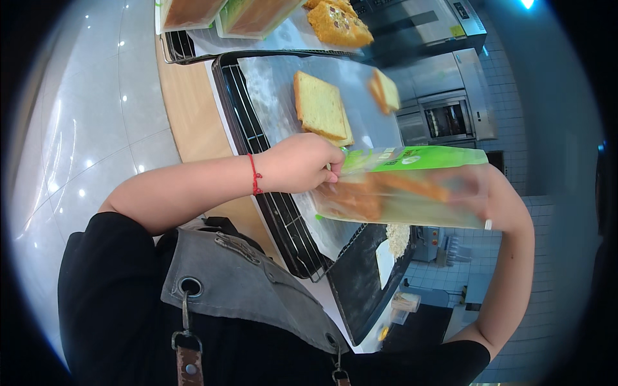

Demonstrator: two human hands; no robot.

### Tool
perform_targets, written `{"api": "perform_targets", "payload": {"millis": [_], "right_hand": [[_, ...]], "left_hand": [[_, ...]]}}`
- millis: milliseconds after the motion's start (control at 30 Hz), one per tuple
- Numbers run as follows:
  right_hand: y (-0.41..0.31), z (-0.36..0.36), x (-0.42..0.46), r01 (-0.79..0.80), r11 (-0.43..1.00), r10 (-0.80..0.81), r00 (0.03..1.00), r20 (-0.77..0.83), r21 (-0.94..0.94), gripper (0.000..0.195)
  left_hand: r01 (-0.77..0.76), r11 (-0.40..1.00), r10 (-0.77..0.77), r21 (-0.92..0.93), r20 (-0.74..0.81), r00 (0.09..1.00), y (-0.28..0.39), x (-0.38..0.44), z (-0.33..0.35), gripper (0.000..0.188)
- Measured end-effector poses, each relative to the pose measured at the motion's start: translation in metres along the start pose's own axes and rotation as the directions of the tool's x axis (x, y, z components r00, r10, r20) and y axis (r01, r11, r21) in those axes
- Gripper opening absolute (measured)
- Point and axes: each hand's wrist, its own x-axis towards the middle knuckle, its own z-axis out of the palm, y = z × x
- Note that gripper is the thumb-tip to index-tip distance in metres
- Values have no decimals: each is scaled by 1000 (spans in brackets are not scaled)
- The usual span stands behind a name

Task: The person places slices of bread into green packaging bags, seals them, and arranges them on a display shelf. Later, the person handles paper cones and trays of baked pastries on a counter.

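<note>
My left hand (309, 164), with a red cord bracelet at the wrist, pinches one end of a translucent plastic bread bag (434, 159) with a green printed band. Through the film I see brown-crusted bread (357, 193) lying lengthwise. My right hand (470, 188) shows blurred through the bag's other end, close to the bread; its exact grip is hidden. Just beyond my left hand, square slices of yellow bread (321, 103) lie stacked on paper (270, 77) over a wire rack. Another small stack of slices (385, 90) stands farther right on the same paper.
The wire rack (246, 111) sits in a black tray on a wooden table (193, 111). Bagged loaves (260, 19) and a topped loaf (338, 24) occupy a second rack. A dark tray (362, 284) holds a white scraper (385, 263) and pale flakes (398, 239). Ovens (446, 116) stand beyond.
</note>
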Motion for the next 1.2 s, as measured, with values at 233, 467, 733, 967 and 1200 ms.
{"api": "perform_targets", "payload": {"millis": [233, 467, 733, 967, 1200], "right_hand": [[18, 3, -23, 153, 988, -152, 987, -47, 24, 37], [31, 1, -24, 204, 969, -186, 974, -130, 141, 37], [41, -16, 10, 40, 978, -28, 998, -58, 203, 54], [2, -25, 31, 55, 972, -59, 998, 8, 229, 56], [39, -20, 47, -6, 999, 2, 997, -81, -53, 62]], "left_hand": [[-63, 990, 74, 127, -85, 994, 3, -6, 6, 9], [-135, 984, 150, 112, -133, 980, 9, -15, 12, 7], [-118, 972, 168, 202, -249, 954, 18, -28, 20, 12], [-155, 967, 222, 204, -362, 906, 10, -37, 21, 12], [-153, 959, 227, 238, -325, 918, 10, -37, 27, 12]]}}
